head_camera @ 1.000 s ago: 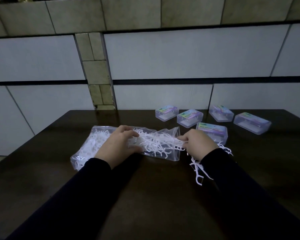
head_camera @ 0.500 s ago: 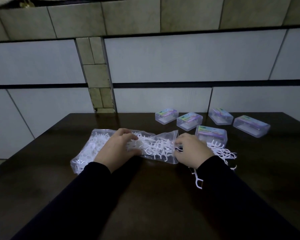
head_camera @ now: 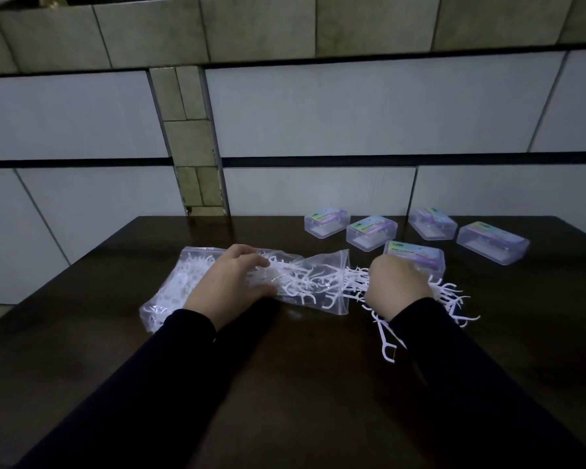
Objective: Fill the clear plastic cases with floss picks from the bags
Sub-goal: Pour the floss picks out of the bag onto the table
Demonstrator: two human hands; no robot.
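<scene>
The left hand [head_camera: 232, 282] is lying on the clear plastic bag [head_camera: 322, 265], fingers bent and pressing down over its middle, pinning it to the desk [head_camera: 301, 384]. The right hand [head_camera: 398, 287] is sitting just beyond the bag's open mouth, fingers curled around a bunch of white floss picks [head_camera: 354, 279] that are trailing out of the opening. More loose picks [head_camera: 452, 301] are fanning out on the desk to the right of that hand, and one pick [head_camera: 386, 340] is lying nearer the front edge, beside the dark sleeve [head_camera: 454, 367]. The bag is lying flat, crumpled, left of the desk's centre, packed with a tangle of white picks. Five clear cases [head_camera: 493, 243] with coloured labels under closed lids are standing toward the back right corner, the nearest case [head_camera: 415, 255] partly hidden behind the right hand.
</scene>
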